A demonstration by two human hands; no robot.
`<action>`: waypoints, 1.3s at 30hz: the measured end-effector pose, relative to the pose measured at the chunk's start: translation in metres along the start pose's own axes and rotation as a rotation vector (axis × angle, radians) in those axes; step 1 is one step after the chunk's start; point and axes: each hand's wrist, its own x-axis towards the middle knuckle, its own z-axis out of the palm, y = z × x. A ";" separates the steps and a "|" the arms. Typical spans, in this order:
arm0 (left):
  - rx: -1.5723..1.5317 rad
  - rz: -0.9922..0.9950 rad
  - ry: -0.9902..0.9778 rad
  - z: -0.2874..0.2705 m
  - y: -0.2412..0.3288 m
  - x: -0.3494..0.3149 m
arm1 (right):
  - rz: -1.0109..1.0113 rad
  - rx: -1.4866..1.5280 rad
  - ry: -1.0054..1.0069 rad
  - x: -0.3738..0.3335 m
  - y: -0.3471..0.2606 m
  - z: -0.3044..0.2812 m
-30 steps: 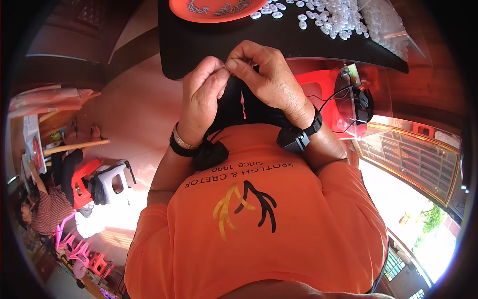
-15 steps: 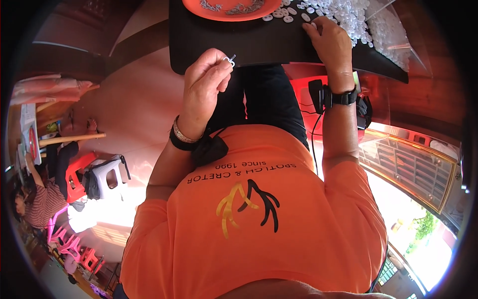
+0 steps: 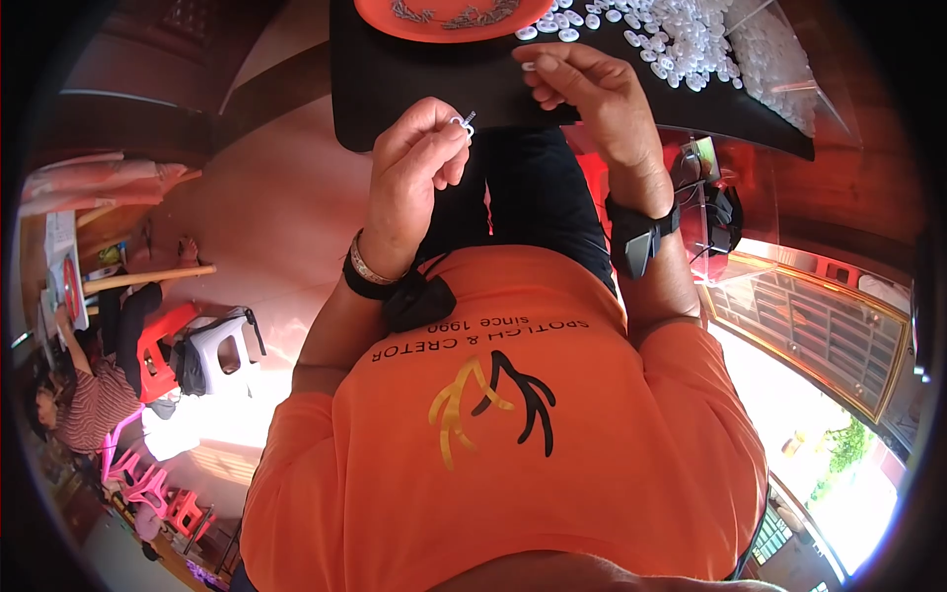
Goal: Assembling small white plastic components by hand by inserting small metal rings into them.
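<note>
My left hand (image 3: 409, 183) is closed in a pinch just off the near edge of the black table (image 3: 395, 89). Between its thumb and fingers sits a small white plastic piece with a grey screw (image 3: 464, 125) sticking out of it. Over the table, my right hand (image 3: 607, 109) pinches a small white oval plastic piece (image 3: 530, 66) at its fingertips. Just beyond my hands stands an orange plate (image 3: 439, 37) holding many small grey screws (image 3: 483, 16). Loose white oval pieces (image 3: 567, 34) lie beside the plate.
At the right of the table a large heap of white pieces (image 3: 691, 44) spreads next to a clear plastic bag (image 3: 774, 74) of more. A person in a striped top (image 3: 94, 409) sits far left, near red and white stools (image 3: 222, 350). A glass-fronted cabinet (image 3: 819, 331) stands right.
My right hand has lifted away from the loose pieces and come left toward my left hand, with a white oval piece in its fingertips. My left hand has barely moved.
</note>
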 end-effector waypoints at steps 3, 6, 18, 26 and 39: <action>0.009 0.009 0.023 0.001 0.003 -0.001 | 0.016 0.147 -0.019 -0.005 -0.001 0.013; 0.039 0.019 0.046 0.001 0.004 -0.002 | 0.050 0.322 -0.027 -0.010 0.001 0.025; -0.122 0.095 0.092 0.002 -0.001 -0.001 | 0.023 0.323 -0.105 -0.013 0.008 0.046; 0.063 0.030 0.109 0.004 0.000 -0.003 | 0.065 0.341 -0.007 -0.010 0.002 0.040; 0.096 -0.004 0.121 0.002 0.000 -0.003 | -0.005 0.188 -0.009 -0.015 0.001 0.044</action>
